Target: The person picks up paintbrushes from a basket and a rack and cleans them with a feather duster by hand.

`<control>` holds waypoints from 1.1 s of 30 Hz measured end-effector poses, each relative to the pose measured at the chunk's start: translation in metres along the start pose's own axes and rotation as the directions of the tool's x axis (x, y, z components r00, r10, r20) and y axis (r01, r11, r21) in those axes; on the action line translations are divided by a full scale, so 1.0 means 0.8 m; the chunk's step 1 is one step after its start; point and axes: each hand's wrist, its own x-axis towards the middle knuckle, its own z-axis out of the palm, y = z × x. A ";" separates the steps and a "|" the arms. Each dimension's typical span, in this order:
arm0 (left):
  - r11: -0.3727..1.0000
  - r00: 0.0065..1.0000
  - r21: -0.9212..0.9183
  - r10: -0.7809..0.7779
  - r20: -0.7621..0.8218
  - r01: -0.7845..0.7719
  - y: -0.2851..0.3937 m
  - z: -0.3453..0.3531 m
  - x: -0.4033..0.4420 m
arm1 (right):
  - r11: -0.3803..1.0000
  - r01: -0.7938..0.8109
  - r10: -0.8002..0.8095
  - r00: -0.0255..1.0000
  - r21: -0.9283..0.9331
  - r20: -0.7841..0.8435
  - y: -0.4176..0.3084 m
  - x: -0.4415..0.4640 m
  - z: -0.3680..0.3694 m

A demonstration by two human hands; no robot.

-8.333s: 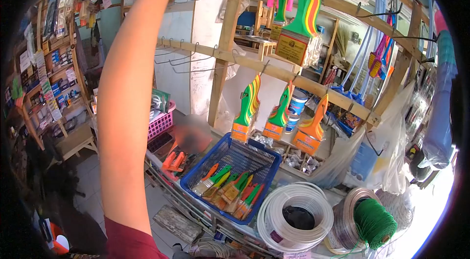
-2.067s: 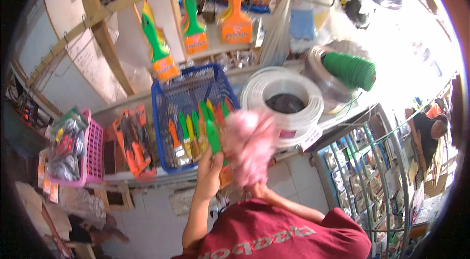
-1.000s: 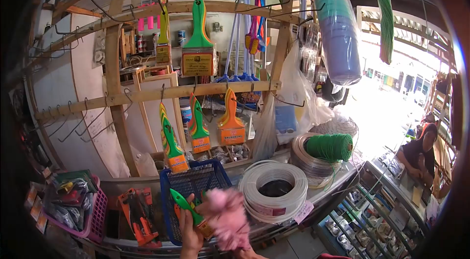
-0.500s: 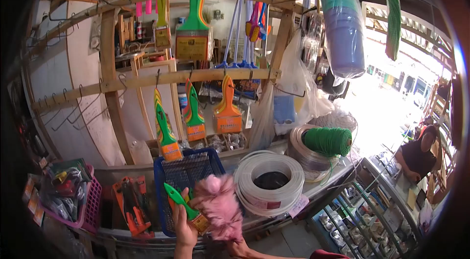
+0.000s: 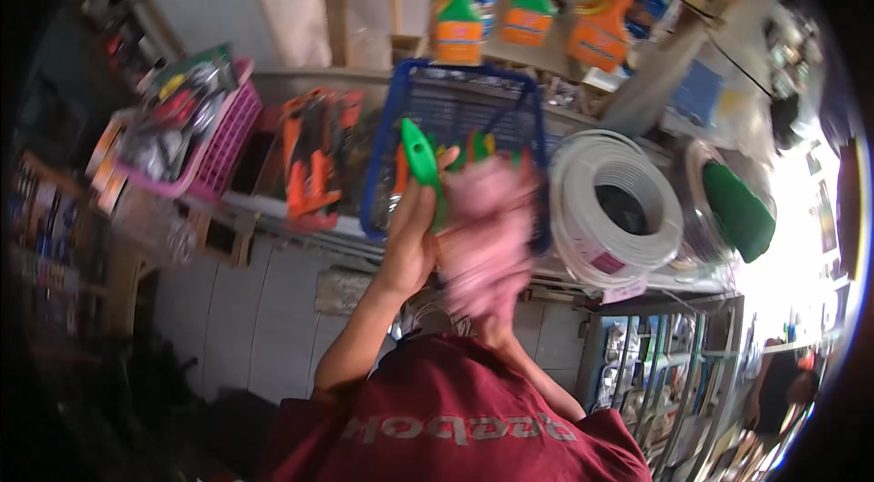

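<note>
My left hand [image 5: 411,241] is wrapped round a green-handled paintbrush [image 5: 420,154], held upright over the near side of a blue mesh basket [image 5: 378,174]. A fluffy pink duster [image 5: 487,232], smeared by motion, touches or nearly touches the brush's lower part. Its lower end is in my right hand [image 5: 494,329], mostly covered by the pink fibres. Behind the duster, more brushes with green, yellow and orange handles lie in the basket, partly hidden.
Left of the basket are orange-handled tools [image 5: 309,172] and a pink basket [image 5: 218,150] of packets. A white cable coil [image 5: 614,209] and green twine [image 5: 737,209] stand right. Large brushes [image 5: 458,4] hang above. A person [image 5: 785,391] is at the far right.
The view has tipped down, bringing my shirt and the floor into sight. My left hand still grips the green brush, and the duster beside it has become more blurred.
</note>
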 end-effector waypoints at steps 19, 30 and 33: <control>0.975 1.000 -0.224 0.015 -0.003 -0.016 0.005 -0.005 -0.027 | 0.987 -0.134 0.141 0.987 0.087 -0.073 -0.026 0.002 0.003; 0.982 0.999 -0.185 0.033 -0.007 -0.034 -0.008 -0.002 -0.043 | 0.978 -0.189 0.181 0.979 0.084 0.092 -0.034 -0.017 -0.011; 0.953 0.997 -0.303 0.042 0.065 -0.021 -0.029 -0.030 -0.041 | 0.959 0.237 -0.218 0.967 -0.157 0.131 -0.005 -0.026 -0.020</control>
